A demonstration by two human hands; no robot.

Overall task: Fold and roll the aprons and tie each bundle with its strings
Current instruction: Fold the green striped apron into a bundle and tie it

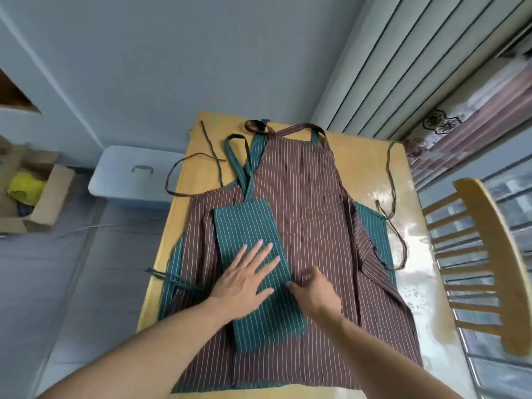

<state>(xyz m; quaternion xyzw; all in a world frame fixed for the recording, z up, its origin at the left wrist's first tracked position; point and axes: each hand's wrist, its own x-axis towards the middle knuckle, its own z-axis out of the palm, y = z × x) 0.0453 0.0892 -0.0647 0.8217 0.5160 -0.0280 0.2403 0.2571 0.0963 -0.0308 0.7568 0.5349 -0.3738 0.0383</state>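
A green striped apron (244,226), folded into a long narrow strip, lies on top of a brown striped apron (311,203) spread flat on the table. Its neck strap (240,156) reaches toward the far end. My left hand (247,279) presses flat on the strip with straight fingers. At the strip's right edge my right hand (312,285) has curled fingers; whether it pinches the cloth I cannot tell. Another green apron (374,228) peeks out from under the brown one. Thin tie strings (390,180) trail over the table at both sides.
The wooden table (414,283) is glossy on its right side. A wooden chair (489,254) stands close on the right. On the floor to the left are a lidded plastic bin (135,177) and an open cardboard box (31,197). A radiator (403,61) lines the far wall.
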